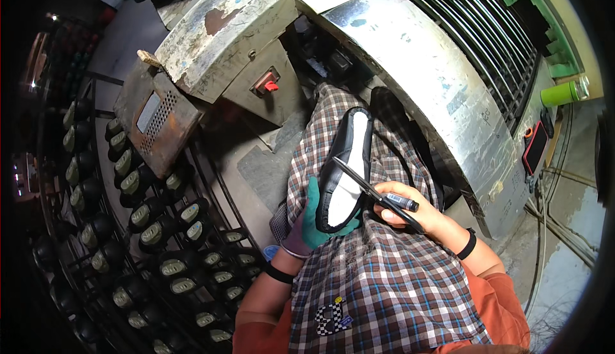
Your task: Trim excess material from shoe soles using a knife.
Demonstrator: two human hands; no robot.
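My left hand (312, 222), in a green glove, is closed round the near end and left side of a black shoe (328, 190). The shoe lies bottom up over my lap, its white insole board (346, 190) showing inside the black edge. In my bare right hand (410, 210) is a long, dark, pointed tool (362, 181), whose tip lies over the far left part of the white board. A short black marker-like piece (401, 202) with a pale label is also between those fingers. Whether the two are joined I cannot tell.
Racks at the left carry rows of black shoes (154, 232) on lasts. Ahead stands a worn metal machine with a red switch (270, 86). To its right a curved metal bench (442, 85) borders a roller conveyor (474, 27). A green bottle (559, 94) and red-edged phone (535, 148) are farther right.
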